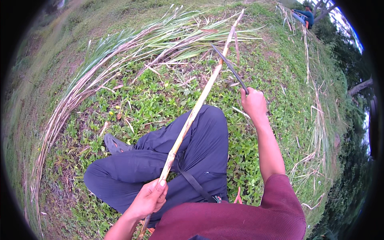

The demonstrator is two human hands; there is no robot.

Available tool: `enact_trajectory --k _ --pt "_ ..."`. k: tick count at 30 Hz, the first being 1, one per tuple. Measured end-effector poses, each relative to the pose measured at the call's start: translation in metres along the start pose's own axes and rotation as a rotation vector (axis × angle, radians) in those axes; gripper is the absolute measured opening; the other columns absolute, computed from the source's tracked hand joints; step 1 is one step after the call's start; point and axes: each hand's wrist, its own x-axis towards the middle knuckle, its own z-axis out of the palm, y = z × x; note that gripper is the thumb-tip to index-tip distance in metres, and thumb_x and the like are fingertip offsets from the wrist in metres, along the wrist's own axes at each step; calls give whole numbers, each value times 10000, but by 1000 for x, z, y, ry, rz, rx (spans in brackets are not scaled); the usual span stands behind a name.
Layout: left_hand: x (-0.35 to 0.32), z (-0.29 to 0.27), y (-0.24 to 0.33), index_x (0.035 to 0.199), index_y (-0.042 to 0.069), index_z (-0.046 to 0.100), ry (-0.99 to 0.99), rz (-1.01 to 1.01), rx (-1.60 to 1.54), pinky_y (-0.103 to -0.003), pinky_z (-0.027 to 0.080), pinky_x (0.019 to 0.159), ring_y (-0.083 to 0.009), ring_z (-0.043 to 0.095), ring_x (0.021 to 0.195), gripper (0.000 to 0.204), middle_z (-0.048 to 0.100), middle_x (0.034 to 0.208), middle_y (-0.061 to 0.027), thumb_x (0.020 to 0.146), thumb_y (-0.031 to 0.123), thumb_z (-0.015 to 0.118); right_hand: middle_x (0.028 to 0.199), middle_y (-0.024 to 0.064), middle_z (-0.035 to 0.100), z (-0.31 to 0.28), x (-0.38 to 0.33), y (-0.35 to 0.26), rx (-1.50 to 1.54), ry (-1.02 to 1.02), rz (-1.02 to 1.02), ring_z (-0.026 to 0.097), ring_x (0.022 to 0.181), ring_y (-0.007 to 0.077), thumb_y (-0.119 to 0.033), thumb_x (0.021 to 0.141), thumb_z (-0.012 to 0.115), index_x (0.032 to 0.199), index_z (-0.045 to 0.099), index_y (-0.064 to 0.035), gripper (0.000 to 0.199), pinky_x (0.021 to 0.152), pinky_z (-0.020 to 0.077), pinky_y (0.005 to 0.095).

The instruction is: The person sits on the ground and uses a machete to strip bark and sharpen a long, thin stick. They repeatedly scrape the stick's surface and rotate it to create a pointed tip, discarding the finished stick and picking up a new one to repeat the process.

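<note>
I sit cross-legged on grass. My left hand (149, 198) grips the lower end of a long pale cane stalk (199, 105) that runs up across my knee toward the far grass. My right hand (254, 104) holds the handle of a dark long-bladed knife (229, 66), its blade laid against the stalk's upper part. My dark trousers (160, 160) lie under the stalk.
A long pile of cut stalks with green leaves (120, 52) curves along the left and far side. Dry stalks (318, 116) lie on the right. Another person (305, 16) sits far off at the top right. A dark sandal (114, 143) is by my knee.
</note>
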Motion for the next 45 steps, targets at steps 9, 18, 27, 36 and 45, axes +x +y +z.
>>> enact_trajectory --k 9,18,27,36,45 --pt "3 4 0 883 86 465 50 2 28 -233 221 400 -35 254 450 348 300 588 71 1101 355 431 707 161 687 6 -28 -9 14 -92 -246 689 647 376 -245 912 659 848 669 -62 195 652 565 496" --pt "3 0 -24 832 38 491 348 262 538 -283 326 456 -59 394 491 364 466 563 22 1074 309 517 705 166 679 -6 -35 -18 -3 -153 -285 688 661 377 -268 935 639 788 653 -60 255 657 557 511" --pt "1 -8 -26 872 60 486 279 296 567 -287 285 418 -85 343 444 339 437 574 14 1087 322 479 710 187 682 4 2 19 13 -148 54 712 682 373 -233 969 586 885 689 -18 253 670 595 486" --pt "3 -13 41 1112 174 414 -14 8 69 -243 184 390 -68 216 441 230 293 608 6 1096 401 382 709 88 668 13 -113 -98 417 -78 -489 693 671 280 -172 853 712 872 685 -70 107 606 541 415" --pt "5 -10 57 995 97 464 65 -11 74 -234 194 373 -60 225 433 358 326 612 14 1096 428 371 810 146 657 1 -143 -141 486 -133 -443 685 713 335 -104 767 658 1065 575 -38 316 664 561 450"
